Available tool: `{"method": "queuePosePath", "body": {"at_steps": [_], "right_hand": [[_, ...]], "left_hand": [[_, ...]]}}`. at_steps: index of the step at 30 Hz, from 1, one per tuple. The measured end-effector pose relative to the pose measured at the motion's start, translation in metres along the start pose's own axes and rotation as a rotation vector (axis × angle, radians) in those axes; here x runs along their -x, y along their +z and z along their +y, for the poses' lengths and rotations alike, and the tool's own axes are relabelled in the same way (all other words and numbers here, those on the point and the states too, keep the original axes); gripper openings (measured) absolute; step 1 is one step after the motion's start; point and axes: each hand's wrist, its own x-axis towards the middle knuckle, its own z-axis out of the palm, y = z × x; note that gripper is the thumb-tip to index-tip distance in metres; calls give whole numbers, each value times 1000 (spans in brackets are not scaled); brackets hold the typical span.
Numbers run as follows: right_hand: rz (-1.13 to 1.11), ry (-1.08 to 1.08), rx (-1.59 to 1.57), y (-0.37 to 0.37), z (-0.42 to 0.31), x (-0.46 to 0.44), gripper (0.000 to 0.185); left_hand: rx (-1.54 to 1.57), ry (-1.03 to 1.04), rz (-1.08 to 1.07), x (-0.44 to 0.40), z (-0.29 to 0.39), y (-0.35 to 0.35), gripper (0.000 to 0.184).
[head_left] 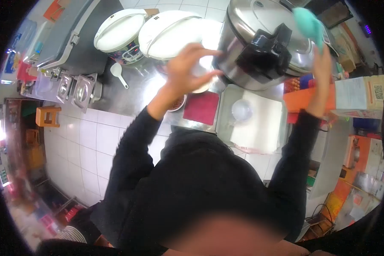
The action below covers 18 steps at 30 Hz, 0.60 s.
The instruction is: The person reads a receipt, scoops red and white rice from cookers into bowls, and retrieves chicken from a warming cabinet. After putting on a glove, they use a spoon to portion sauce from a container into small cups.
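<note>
My left hand point(182, 70) is raised over the steel counter. Its thumb and fingers are spread, with nothing visible between them. The fingertips come close to the side of a large steel rice cooker point(234, 53) with a closed lid and a black handle block point(264, 55); whether they touch it I cannot tell. My right hand point(322, 64) is wrapped round the handle of a turquoise scoop point(307, 23), held up to the cooker's right and blurred by motion. Below my left hand are a folded dark red cloth point(201, 108) and a partly hidden bowl of reddish food point(177, 103).
Right of the cloth, a grey tray point(227, 96) holds white paper sheets point(264, 117) and a clear cup point(242, 110). Two white-lidded containers point(120, 30) stand at the back left, near a white spoon point(119, 74). An orange box point(309, 100) lies below my right hand.
</note>
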Motion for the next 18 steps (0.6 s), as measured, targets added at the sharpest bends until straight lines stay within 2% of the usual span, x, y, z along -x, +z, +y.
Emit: {"method": "queuePosePath", "body": {"at_steps": [1,2,4,5,8,9,10,12,13,14,16,18], "right_hand": [[-21,-87,88,19,-6,-4,39],[-62,-16,129,30,-12,-9,39],[-153,115,215,42,-28,-14,41],[-98,72,189,39,-33,-12,44],[328,-124,229,23,-54,5,41],[414,-139,76,10,-75,23,36],[502,-152,-77,-3,-105,44,31],[624,-120,-455,18,-139,102,19],[514,-71,-820,43,-150,132,11],[392,-245,-593,59,-168,154,13],[-49,16,-639,103,-200,199,20],[-196,252,-629,178,-196,239,24]], "left_hand": [[2,-137,41,27,-16,-10,37],[2,-279,86,49,-29,-20,35],[-384,-346,89,65,-43,-36,36],[-578,-381,90,72,-50,-41,37],[-703,-514,-274,79,-84,-45,45],[-765,-418,-315,91,-109,-40,52],[-785,-436,-344,94,-118,-39,53],[-826,-459,-404,92,-130,-33,54],[-805,-374,-366,96,-140,-33,58],[-793,-367,-375,96,-145,-34,60],[-767,-359,-394,97,-150,-31,64],[-741,-355,-398,92,-158,-23,64]]}}
